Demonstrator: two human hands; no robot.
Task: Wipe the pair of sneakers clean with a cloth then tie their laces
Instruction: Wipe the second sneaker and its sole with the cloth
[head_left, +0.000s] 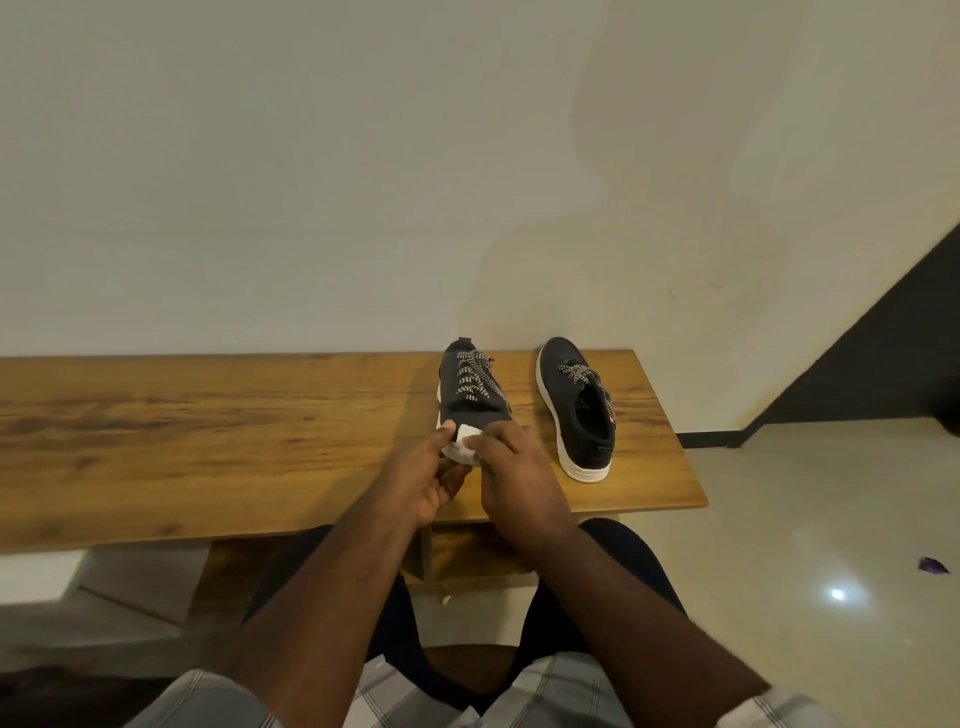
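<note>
Two black sneakers with white soles and black-and-white laces stand on a wooden bench (208, 431). The left sneaker (470, 387) is close to me, with its near end hidden behind my hands. The right sneaker (579, 410) stands apart to the right, laces loose, untouched. A small white cloth (465, 441) sits against the near end of the left sneaker, pinched between both hands. My left hand (426, 478) grips it from the left and below. My right hand (511, 467) presses on it from the right.
The bench runs along a pale wall (363, 182) and ends just right of the sneakers. A glossy tiled floor (805, 545) lies to the right, with a small purple scrap (934, 565) on it. My knees sit under the bench's front edge.
</note>
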